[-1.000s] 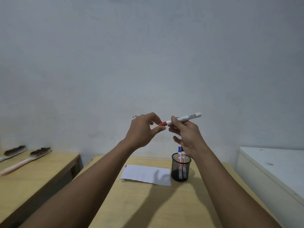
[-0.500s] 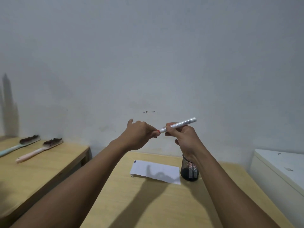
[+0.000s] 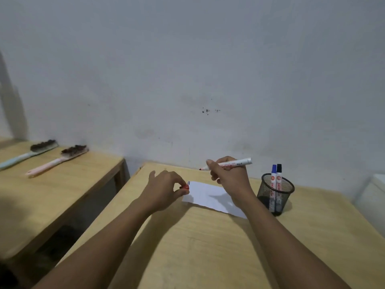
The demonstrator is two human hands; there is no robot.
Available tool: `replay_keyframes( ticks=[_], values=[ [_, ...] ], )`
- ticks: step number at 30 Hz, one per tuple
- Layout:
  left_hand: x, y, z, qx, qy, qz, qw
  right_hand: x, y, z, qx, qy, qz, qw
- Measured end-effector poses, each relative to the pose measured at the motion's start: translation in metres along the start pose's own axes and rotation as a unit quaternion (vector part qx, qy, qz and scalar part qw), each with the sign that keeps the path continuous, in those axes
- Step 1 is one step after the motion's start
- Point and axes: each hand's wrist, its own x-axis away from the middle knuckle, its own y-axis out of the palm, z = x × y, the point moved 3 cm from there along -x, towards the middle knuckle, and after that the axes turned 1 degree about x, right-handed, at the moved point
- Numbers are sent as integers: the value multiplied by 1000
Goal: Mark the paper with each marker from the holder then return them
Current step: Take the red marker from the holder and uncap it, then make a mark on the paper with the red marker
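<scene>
While both forearms reach in from the bottom of the frame over the desk [image 3: 208, 247], the left hand [image 3: 164, 192] is closed in a pinch on a small red cap [image 3: 185, 187] at the paper's left edge. Right hand [image 3: 229, 180], centre frame, is wrapped round the red marker [image 3: 229, 164], bare tip pointing left, above the paper [image 3: 208, 195]. Marker looks light, stiff, smooth-barrelled; best gripped low near the tip for control. Paper thin, likely to slide unless pinned. Right of centre, mesh holder [image 3: 275, 192] stands with blue marker [image 3: 273, 174] and black marker [image 3: 279, 174] upright. Marks at the paper's corner too small to read; its right end is hidden behind the wrist.
</scene>
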Motion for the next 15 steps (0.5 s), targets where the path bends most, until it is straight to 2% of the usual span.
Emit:
replay_keyframes(
  ticks=[4,11,15],
  values=[
    [-9,25,-17,11,-3,-8,1000,-15,18,36,40,34,-34,998],
    [-16,52,-27,-7,24,-11,1000,-46,41,73,25,71,-49,996],
    [-16,56,-34,-19,62,-53,997,-58,48,96,72,64,-57,994]
  ],
)
